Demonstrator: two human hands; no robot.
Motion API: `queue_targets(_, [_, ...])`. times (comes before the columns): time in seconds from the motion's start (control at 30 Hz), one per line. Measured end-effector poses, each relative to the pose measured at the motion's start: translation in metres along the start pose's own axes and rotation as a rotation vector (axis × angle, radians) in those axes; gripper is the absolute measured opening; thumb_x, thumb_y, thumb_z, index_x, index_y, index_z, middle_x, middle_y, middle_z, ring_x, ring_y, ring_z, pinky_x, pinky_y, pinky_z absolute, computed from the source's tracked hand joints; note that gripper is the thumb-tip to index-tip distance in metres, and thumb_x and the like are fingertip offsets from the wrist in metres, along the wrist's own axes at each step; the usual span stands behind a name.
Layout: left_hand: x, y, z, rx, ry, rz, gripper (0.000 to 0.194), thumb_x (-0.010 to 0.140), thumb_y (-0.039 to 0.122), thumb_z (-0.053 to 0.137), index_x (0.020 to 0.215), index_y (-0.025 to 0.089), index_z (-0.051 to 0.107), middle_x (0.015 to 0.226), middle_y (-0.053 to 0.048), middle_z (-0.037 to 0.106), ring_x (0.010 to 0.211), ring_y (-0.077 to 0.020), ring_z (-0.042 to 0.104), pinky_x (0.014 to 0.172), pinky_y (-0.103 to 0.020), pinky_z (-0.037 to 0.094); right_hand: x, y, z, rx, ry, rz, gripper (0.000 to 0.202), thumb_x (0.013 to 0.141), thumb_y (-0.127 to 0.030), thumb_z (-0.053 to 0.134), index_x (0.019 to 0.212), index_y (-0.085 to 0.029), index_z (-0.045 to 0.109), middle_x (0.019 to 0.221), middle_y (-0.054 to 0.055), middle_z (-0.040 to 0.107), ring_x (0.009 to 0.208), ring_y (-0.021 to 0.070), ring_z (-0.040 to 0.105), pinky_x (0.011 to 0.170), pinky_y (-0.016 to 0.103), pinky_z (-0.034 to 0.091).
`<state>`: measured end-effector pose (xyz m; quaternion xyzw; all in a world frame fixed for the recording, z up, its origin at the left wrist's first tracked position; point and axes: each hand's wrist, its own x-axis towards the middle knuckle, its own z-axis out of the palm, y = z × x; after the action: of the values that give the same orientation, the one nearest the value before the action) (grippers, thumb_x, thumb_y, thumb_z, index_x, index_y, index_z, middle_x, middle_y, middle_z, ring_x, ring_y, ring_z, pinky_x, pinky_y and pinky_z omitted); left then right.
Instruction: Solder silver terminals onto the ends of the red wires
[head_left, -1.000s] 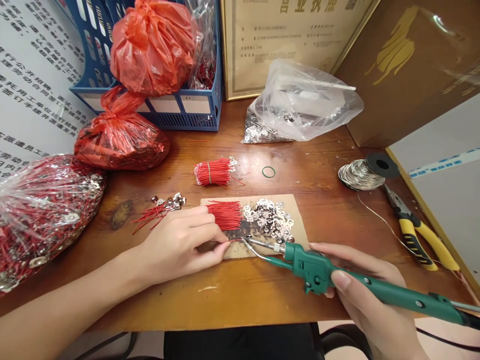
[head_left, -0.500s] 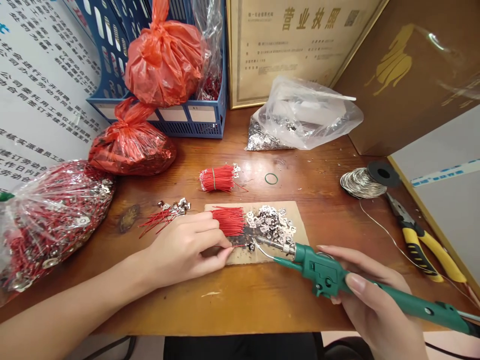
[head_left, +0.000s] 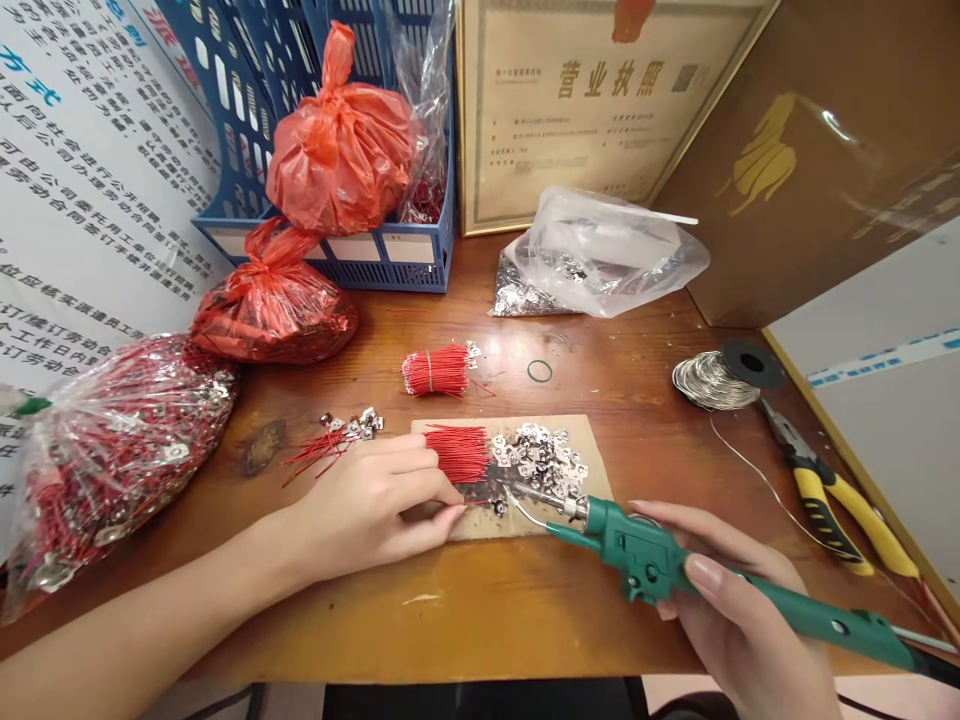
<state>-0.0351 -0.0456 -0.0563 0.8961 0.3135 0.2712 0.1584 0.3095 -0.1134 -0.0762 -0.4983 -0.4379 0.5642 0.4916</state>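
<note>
My left hand pinches a thin red wire between thumb and forefinger. At the wire's far end lies a small metal tab on a piece of cardboard. My right hand is closed around a green soldering iron with a solder feed tube; its tip points left, close beside that tab. A row of red wires lies on the cardboard, partly behind my left fingers. To its right is a heap of metal tabs. Wires with tabs attached lie beyond my left wrist.
Farther back sit a banded bundle of red wires and a green rubber band. Pliers and a solder wire spool lie right. Filled bags stand left, before a blue rack; a clear bag holds tabs.
The camera view has shifted slightly, so the scene sits a little lower. The soldering iron's tip is slightly farther from the wire's end; my left hand keeps its pinch.
</note>
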Motion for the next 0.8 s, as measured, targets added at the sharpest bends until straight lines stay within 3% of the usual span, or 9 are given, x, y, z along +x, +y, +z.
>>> queue_targets(0.37, [0.0,-0.001,-0.002,-0.044,-0.03,0.016,0.012,0.1,0.013,0.069,0.091,0.02,0.073,0.076,0.001,0.07,0.067,-0.0147,0.06,0.07,-0.03,0.045,-0.003,0.003,-0.001,-0.005,0.009,0.002,0.03,0.095,-0.041,0.077,0.117,-0.026,0.088,0.087,0.012,0.081,0.057,0.0166,0.067,0.051,0.022,0.056])
queue_targets(0.63, [-0.002,0.009,0.006,0.008,0.052,-0.018,0.016,0.093,0.011,0.07,0.081,0.019,0.065,0.07,0.002,0.061,0.065,-0.015,0.049,0.063,-0.032,0.036,-0.007,0.004,-0.003,-0.156,0.003,0.003,0.028,0.095,-0.044,0.077,0.116,-0.03,0.089,0.08,0.008,0.08,0.054,0.0172,0.068,0.049,0.022,0.057])
queue_targets(0.8, [-0.004,0.012,0.012,0.014,0.06,-0.047,0.017,0.091,0.011,0.07,0.078,0.019,0.064,0.068,0.003,0.057,0.065,-0.0154,0.045,0.062,-0.032,0.035,-0.01,0.007,-0.008,-0.245,-0.001,0.029,0.034,0.095,-0.047,0.075,0.116,-0.025,0.088,0.079,0.01,0.078,0.058,0.023,0.072,0.048,0.028,0.058])
